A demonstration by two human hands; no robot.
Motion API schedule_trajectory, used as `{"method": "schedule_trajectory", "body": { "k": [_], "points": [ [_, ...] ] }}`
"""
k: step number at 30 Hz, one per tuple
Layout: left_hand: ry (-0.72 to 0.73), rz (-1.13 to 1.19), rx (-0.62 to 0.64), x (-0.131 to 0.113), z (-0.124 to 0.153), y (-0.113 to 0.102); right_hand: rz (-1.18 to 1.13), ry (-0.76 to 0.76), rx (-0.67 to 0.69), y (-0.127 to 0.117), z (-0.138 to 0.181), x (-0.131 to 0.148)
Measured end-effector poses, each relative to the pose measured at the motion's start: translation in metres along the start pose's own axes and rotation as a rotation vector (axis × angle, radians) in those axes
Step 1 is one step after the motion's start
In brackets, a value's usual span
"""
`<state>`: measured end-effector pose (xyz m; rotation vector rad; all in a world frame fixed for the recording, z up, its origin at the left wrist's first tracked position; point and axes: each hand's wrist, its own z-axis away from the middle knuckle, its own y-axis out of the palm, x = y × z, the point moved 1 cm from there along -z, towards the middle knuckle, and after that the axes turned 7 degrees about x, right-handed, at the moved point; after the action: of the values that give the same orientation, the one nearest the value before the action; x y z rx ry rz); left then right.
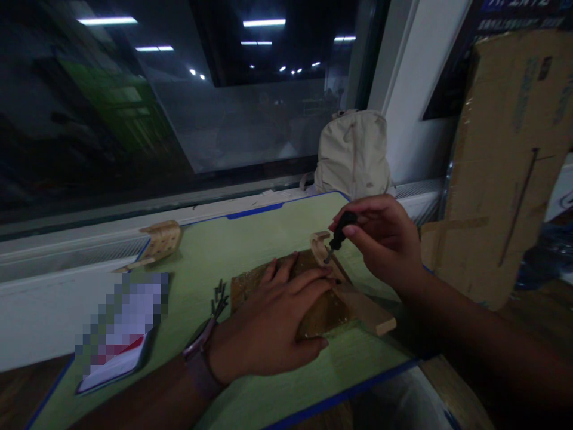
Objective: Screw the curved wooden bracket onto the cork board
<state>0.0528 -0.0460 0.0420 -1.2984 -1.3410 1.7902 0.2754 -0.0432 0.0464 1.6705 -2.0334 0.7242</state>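
Left hand (268, 322) open and flat on a rough brown board (250, 286), fingers spread, bearing down at lower centre of the frame. Right hand (380, 239) closed on a small black screwdriver (342, 230), handle pinched between thumb and fingertips, raised right of centre. Metal tip angled down at a curved wooden piece (320, 245) on the far edge of the board, with contact between tip and wood impossible to tell from this view. A pale wooden strip (369, 310) running from the board toward the lower right. All of it on a green counter (371, 352) with blue edging.

Main risk, in judgement: a slip of the tip off the curved piece, given so light a pinch, with a jab to the left fingertips just beside it. No hand on the curved piece either, so a sideways push could knock it over or shift it. Uneven pressure could also rock the board on the counter. A small heap of loose screws (219, 298) lies just beside the left wrist, within reach of a careless sweep that could scatter them. Dim light adds to the danger of misaligning the tip. Farther left, a perforated wooden panel (161, 239) rests near the back of the counter.
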Motion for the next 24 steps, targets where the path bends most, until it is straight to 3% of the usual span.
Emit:
{"method": "schedule_trajectory", "body": {
  "k": [4, 8, 13, 18, 22, 24],
  "points": [
    [0.001, -0.017, 0.012, 0.000, 0.000, 0.000, 0.199, -0.129, -0.109, -0.006, 0.000, -0.004],
    [0.020, -0.031, 0.000, 0.000, 0.001, 0.000, 0.254, -0.132, 0.037, -0.006, 0.002, -0.001],
    [0.015, -0.031, 0.005, -0.001, -0.001, -0.001, 0.071, -0.030, 0.141, 0.000, 0.004, 0.004],
    [0.010, -0.022, 0.016, 0.000, -0.001, -0.001, 0.014, -0.009, 0.053, 0.000, 0.002, -0.003],
    [0.011, -0.016, 0.013, 0.000, 0.000, 0.000, 0.107, -0.054, -0.092, -0.003, 0.002, -0.012],
    [0.005, -0.014, 0.019, 0.000, 0.001, 0.000, 0.157, -0.063, -0.097, -0.004, 0.002, -0.014]
  ]
}}
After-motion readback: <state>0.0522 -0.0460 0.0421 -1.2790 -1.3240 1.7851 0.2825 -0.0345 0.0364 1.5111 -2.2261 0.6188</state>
